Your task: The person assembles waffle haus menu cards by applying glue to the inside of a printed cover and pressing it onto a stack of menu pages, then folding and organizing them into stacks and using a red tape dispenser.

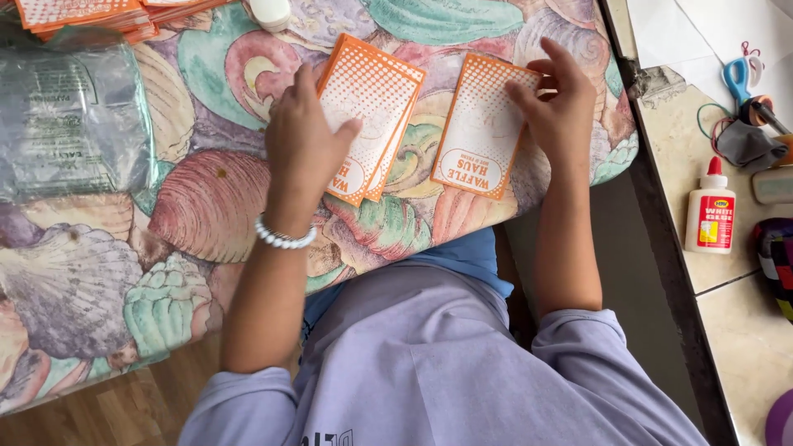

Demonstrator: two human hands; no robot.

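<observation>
- The left hand (304, 132) lies flat, palm down, on a small stack of orange-and-white paper sleeves (370, 111); the fingers are spread loosely and press rather than grip, the thumb reaching across the top sleeve; nothing is clamped in it
- The right hand (562, 107) rests on the right edge of a single orange-and-white sleeve (481, 125); the fingers are slightly curled, fingertips touching the paper, the hand open and pinching nothing that I can see
- The two hands are apart, each on its own paper; the stack and the single sleeve lie side by side, near each other but not touching, both tilted a little
- A white bead bracelet (283, 237) circles the left wrist; lilac sleeves cover the upper arms
- Both papers sit on a cushion (206, 198) printed with large seashells in pink, green and purple
- At the far left a clear plastic bag (70, 124) lies on the cushion; more orange sleeves (91, 15) are piled at the top left edge
- On the stone ledge (743, 314) to the right stand a white glue bottle (711, 208) with a red cap, and blue-handled scissors (743, 83) further back
</observation>
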